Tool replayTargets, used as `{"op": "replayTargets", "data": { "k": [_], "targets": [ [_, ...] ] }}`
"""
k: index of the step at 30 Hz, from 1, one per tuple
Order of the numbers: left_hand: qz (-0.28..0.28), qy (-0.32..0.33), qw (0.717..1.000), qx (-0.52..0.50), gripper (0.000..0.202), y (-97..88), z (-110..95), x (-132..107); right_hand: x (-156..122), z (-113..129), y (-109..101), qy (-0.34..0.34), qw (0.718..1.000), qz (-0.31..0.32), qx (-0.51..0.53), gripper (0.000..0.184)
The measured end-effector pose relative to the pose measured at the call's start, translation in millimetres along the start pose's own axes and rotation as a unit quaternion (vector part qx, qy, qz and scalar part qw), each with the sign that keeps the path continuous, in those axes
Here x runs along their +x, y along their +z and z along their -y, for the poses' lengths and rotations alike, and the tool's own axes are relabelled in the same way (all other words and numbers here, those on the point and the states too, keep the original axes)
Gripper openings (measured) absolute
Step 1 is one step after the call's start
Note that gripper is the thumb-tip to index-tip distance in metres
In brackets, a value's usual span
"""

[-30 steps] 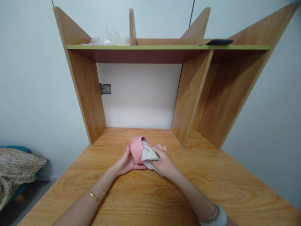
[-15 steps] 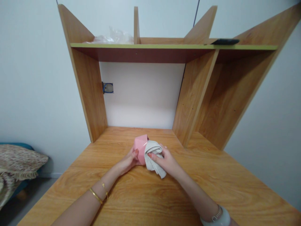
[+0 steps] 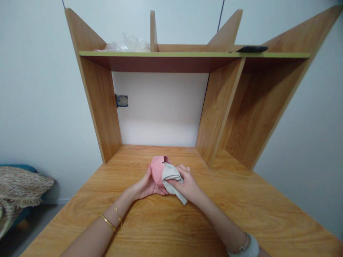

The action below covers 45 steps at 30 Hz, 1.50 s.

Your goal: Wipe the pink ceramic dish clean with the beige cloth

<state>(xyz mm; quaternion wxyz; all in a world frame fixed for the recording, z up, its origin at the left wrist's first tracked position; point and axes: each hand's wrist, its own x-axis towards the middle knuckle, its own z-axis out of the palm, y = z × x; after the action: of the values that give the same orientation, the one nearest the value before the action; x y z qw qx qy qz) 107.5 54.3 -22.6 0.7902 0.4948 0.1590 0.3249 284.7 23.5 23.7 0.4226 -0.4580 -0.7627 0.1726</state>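
Note:
A pink cup (image 3: 157, 171) is held just above the wooden desk (image 3: 171, 221), near its middle. My left hand (image 3: 146, 185) wraps round the cup's left side and underside. My right hand (image 3: 187, 184) is closed on a pale grey cloth (image 3: 171, 176), which it presses against the cup's right side and rim. A loose end of the cloth hangs down by my right wrist. The cup's inside is hidden by the cloth.
A wooden hutch with upright dividers (image 3: 222, 107) rises at the desk's back. On its green-edged shelf (image 3: 187, 54) lie a crumpled clear plastic bag (image 3: 125, 44) and a flat black object (image 3: 252, 49). A patterned blanket (image 3: 18, 189) lies at the lower left.
The cup has tipped back and forth between my hands, and my right hand has shifted the cloth over the cup's rim. Both hands stay in about the same place.

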Motion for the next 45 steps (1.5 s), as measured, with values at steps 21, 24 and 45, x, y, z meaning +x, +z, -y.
{"op": "replayTargets", "data": {
  "k": [21,24,45],
  "targets": [
    [-0.032,0.059,0.998,-0.013,0.071,4.2,-3,3,-1,3,2,-0.025,0.997,0.026,-0.072,0.021],
    [0.004,0.003,1.0,-0.004,0.077,3.3,-3,1,0,0,3,0.003,1.0,-0.005,-0.016,0.017],
    [-0.071,0.097,0.993,0.004,0.07,0.5,1,8,5,2,1,0.032,0.996,0.026,0.078,0.028]
  ]
}}
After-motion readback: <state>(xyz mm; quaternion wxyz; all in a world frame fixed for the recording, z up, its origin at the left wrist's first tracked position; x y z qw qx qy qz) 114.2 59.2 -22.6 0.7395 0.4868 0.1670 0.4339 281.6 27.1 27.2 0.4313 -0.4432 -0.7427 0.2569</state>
